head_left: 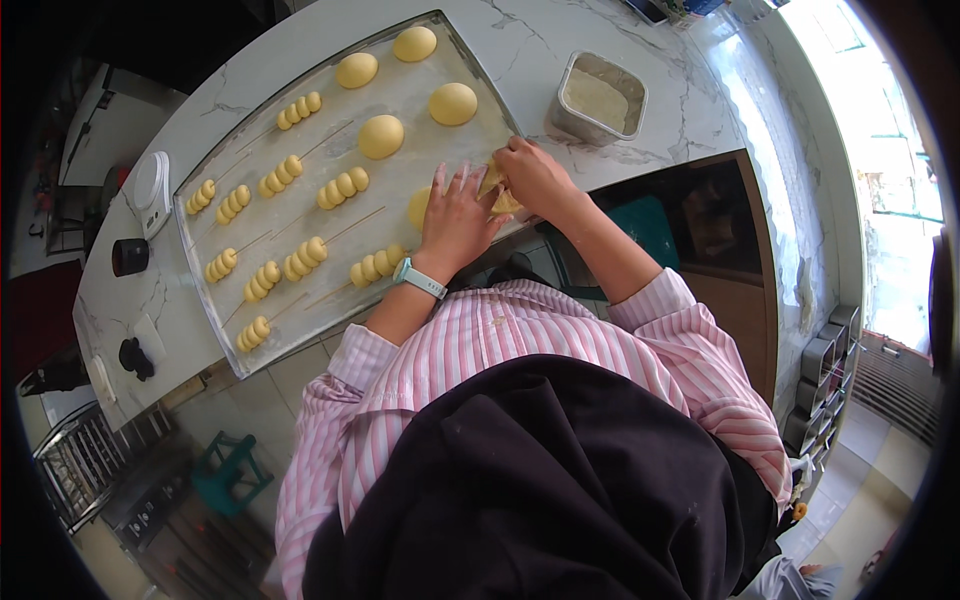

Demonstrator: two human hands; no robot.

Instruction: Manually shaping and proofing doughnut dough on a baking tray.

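A piece of yellow dough (506,203) lies between my hands at the right near edge of the metal baking tray (330,322). My right hand (540,178) has its fingers closed on the dough's far right side. My left hand (460,220) rests beside it, fingers stretched and spread, white dust on the tips; the thumb points toward the dough. Left of that hand a dough ball (418,208) is partly hidden. Farther up the tray sit smooth dough balls (381,137). Skewered rows of small dough pieces (305,258) fill the left part, and one row (377,266) touches my left wrist area.
A rectangular metal tin (600,98) with pale flour stands right of the tray. At the left are a white kitchen scale (152,194), a dark cup (130,257) and a small black object (136,358). A green stool (231,473) stands below the marble counter (225,102).
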